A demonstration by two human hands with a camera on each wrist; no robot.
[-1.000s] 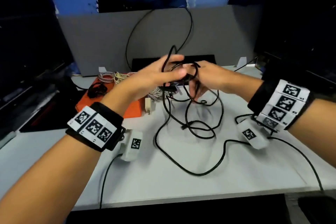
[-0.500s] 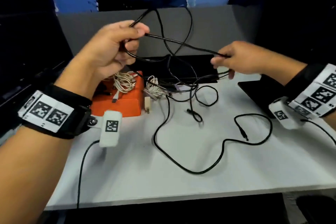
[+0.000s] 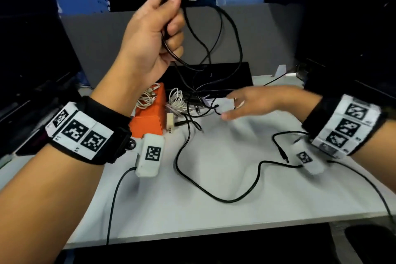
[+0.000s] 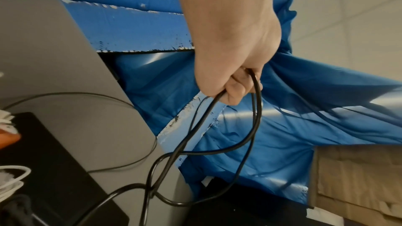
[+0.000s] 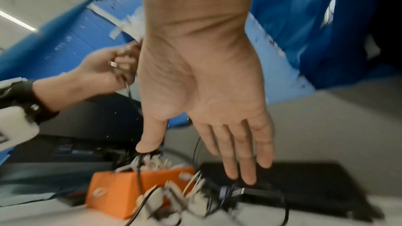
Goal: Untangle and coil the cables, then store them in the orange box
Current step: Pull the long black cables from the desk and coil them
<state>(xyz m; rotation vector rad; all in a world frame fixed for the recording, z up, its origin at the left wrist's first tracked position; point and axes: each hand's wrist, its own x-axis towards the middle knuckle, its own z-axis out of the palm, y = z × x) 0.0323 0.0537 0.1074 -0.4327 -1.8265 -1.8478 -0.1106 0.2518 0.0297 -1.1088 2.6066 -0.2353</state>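
My left hand (image 3: 171, 15) is raised high over the table and grips loops of the black cable (image 3: 225, 199). In the left wrist view the cable (image 4: 256, 126) hangs in loops from the curled fingers of the left hand (image 4: 234, 90). The rest of the cable trails across the white table (image 3: 214, 231). My right hand (image 3: 231, 107) hovers low over the tangle with straight fingers and holds nothing; the right wrist view shows the right hand (image 5: 195, 161) spread open. The orange box (image 3: 150, 122) sits at the back left with a white cable (image 3: 147, 96) in it.
A second white cable bundle (image 3: 177, 100) and a white plug (image 3: 170, 123) lie beside the box. A black flat device (image 3: 225, 70) stands against the grey partition (image 3: 96, 49). A loose black jack end (image 3: 282, 154) lies near my right wrist.
My left hand rose higher with the black cable loops. My right hand let go of the cable, dropped toward the tangle on the table and opened.
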